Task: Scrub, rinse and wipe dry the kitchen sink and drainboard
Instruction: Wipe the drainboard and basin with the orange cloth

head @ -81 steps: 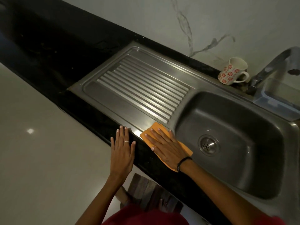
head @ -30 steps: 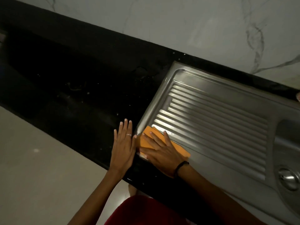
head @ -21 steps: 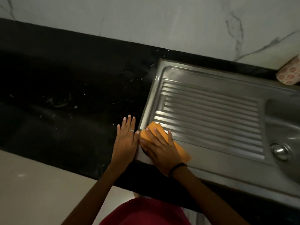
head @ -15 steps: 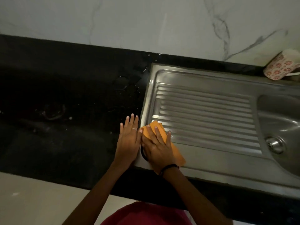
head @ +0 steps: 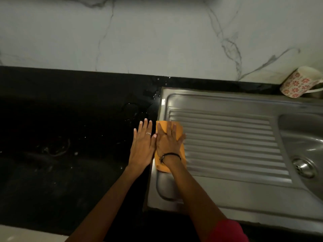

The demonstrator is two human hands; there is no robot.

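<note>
Two hands are being kept side by side at the left end of the stainless drainboard [head: 227,137]. An orange cloth [head: 178,131] is being pressed flat onto the steel by the right hand [head: 168,143], whose fingers are being held straight and spread, pointing toward 12 o'clock; nothing is being gripped, the cloth only being pinned under the palm. The left hand [head: 142,147], flat and open with a ring on one finger, is being rested on the black countertop [head: 70,137] just beside the drainboard's left rim, its thumb touching the right hand. The cloth's long axis is being held along the 12-to-6 line, parallel to the rim and across the ridges, which run from 9 to 3 o'clock. Most of the ribbed surface, and the sink bowl [head: 304,147] beyond it, is lying toward 3 o'clock of the right hand, so the wiping is judged likeliest to be carried that way, along the ridges, with the right hand the nearer one. Water droplets are being left on the countertop near 11 o'clock, and a floral mug [head: 297,82] is standing at the far 2 o'clock corner.
</note>
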